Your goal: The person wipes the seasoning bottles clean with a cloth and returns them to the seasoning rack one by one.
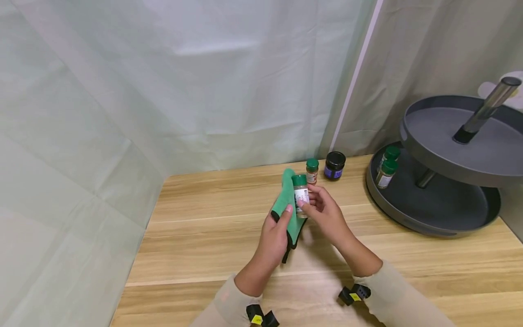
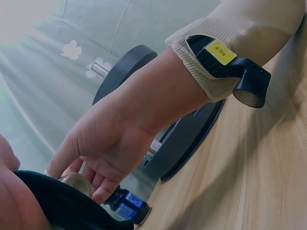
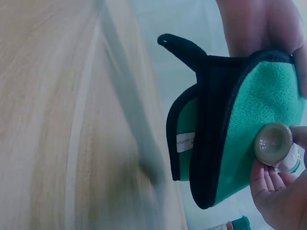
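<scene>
A green cleaning cloth [image 1: 284, 200] with black edging hangs folded from my left hand [image 1: 273, 238], which grips it between thumb and fingers. My right hand [image 1: 327, 212] pinches a spice jar [image 1: 301, 195] with a green cap and white label, held upright against the cloth. From below, the right wrist view shows the jar's round base [image 3: 273, 143] against the green cloth face [image 3: 254, 105]. A small white tag [image 3: 185, 142] shows inside the fold. Both hands are over the wooden table, with the jar in front of the cloth.
Behind the hands stand another green-capped spice jar [image 1: 312, 171] and a dark jar with a purple label [image 1: 334, 165]. To the right, a grey two-tier round tray [image 1: 408, 222] carries two green-capped jars [image 1: 386, 173] on its lower level. A pale curtain [image 1: 245, 91] hangs behind the table.
</scene>
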`<state>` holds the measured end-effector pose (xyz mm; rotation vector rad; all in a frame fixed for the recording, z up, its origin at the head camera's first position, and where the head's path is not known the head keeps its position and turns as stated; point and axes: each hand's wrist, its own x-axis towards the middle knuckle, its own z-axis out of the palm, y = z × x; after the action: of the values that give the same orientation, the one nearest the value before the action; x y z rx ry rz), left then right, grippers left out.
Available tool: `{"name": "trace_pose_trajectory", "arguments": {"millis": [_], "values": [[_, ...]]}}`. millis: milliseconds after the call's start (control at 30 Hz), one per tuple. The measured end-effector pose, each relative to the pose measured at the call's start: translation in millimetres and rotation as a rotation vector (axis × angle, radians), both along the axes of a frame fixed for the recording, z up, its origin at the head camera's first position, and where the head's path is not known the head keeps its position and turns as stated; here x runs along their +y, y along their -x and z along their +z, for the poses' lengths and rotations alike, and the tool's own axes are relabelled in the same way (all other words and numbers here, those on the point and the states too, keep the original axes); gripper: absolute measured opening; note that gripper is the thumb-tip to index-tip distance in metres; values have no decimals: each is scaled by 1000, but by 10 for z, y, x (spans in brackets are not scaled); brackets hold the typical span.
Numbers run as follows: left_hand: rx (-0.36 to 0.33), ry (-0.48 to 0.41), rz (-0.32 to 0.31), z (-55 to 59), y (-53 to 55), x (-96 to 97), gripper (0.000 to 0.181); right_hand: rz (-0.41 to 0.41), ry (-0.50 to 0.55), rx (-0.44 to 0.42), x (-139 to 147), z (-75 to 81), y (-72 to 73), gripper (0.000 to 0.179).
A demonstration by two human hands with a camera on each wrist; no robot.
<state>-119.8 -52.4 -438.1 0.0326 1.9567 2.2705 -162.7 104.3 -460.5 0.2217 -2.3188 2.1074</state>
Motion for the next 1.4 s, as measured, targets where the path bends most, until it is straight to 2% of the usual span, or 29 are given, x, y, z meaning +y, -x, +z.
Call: {"name": "trace_pose_trajectory", "arguments": {"millis": [200,467,733,1033,1233,1400], "values": [[10,-4,41,4,21,-30,55,39,-19,4,-48,8,-36,54],[7,5,94,16,60,-88,54,83,-85,28,-90,15,-81,49],[20,-27,65,33,61,-95,55,84,-112,35,-99,45,-101,47],[-8,-13,29,42,33,-44,54,6,-95,25,2,70,-31,49],[1,-10,-38,38,14,-39,54,-47,-46,-1,41,61,13,51],[0,-17,-29,29,19,-36,54,-20,-1,10,27,62,-7,55]]}}
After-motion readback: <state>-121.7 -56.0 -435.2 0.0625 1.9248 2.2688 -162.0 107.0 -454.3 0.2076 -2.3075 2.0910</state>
